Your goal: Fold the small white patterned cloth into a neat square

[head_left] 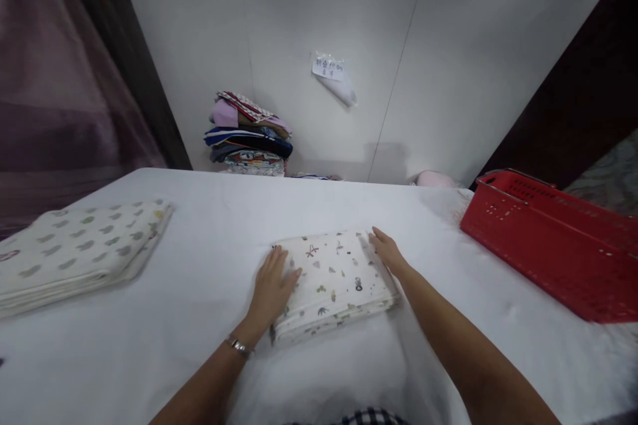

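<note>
A folded white cloth [331, 272] with small printed motifs lies in the middle of the white-covered table. It is folded into a thick rectangular pad, its layered edge facing me. My left hand [272, 289] rests along the pad's left side, fingers stretched out and thumb spread over the top; a metal-banded watch is on that wrist. At the far right corner, my right hand [387, 251] touches the side of the pad with extended fingers, some of them hidden. Neither hand grips the fabric.
Another folded cloth with a leaf-like print [94, 239] lies at the left. A red plastic basket [548, 246] stands at the right edge. Beyond the table, a stack of folded clothes [249, 136] stands against the wall, below a taped-up paper note [327, 68].
</note>
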`<state>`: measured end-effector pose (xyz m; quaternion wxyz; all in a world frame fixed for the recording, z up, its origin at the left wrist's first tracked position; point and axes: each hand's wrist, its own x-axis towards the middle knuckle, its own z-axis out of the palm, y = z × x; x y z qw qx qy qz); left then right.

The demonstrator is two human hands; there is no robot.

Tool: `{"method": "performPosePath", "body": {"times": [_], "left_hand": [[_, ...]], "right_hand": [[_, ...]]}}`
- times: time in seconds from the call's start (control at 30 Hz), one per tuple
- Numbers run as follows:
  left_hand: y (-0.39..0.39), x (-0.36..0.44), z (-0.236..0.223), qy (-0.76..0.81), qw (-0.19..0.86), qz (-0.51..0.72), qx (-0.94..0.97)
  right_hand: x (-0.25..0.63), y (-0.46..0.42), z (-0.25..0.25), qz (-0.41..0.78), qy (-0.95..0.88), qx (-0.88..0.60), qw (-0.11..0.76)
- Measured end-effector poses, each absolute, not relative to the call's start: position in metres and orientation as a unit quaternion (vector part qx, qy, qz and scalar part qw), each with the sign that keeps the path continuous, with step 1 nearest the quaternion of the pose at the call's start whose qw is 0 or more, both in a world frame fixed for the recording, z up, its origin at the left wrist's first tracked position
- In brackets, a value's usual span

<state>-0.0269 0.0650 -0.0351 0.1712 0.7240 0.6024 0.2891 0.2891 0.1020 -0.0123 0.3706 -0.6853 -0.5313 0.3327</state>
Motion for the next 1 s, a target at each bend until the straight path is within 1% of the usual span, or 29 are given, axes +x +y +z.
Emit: {"method": "performPosePath", "body": {"times": [0.1,0.2,0.3,0.43,0.57,0.73,0.8,0.9,1.0], "left_hand": [[0.07,-0.038,-0.031,0.657,0.278,0.319,0.624],[0.077,-0.046,-0.024,0.685,0.372,0.317,0.54],[0.084,-0.049,-0.013,0.693,0.437,0.322,0.474],[0.086,-0.048,0.0,0.692,0.494,0.274,0.449],[0.083,-0.044,0.007,0.671,0.498,0.255,0.487],[0.078,-0.038,-0.002,0.683,0.417,0.272,0.535],[0.076,-0.037,-0.008,0.683,0.409,0.282,0.535],[0.077,-0.038,-0.011,0.672,0.426,0.308,0.522],[0.091,-0.043,0.0,0.666,0.412,0.333,0.525]], "right_hand": [[0.302,0.084,-0.016,0.395,-0.472,-0.693,0.376],[0.308,0.07,-0.019,0.37,-0.476,-0.716,0.353],[0.31,0.064,-0.02,0.34,-0.49,-0.741,0.308],[0.307,0.064,-0.014,0.361,-0.496,-0.747,0.256],[0.304,0.062,-0.007,0.427,-0.461,-0.732,0.264],[0.304,0.057,-0.003,0.56,-0.412,-0.649,0.31],[0.304,0.055,-0.005,0.594,-0.401,-0.614,0.329],[0.302,0.056,-0.008,0.573,-0.397,-0.618,0.363],[0.294,0.061,-0.009,0.526,-0.39,-0.621,0.43]]}}
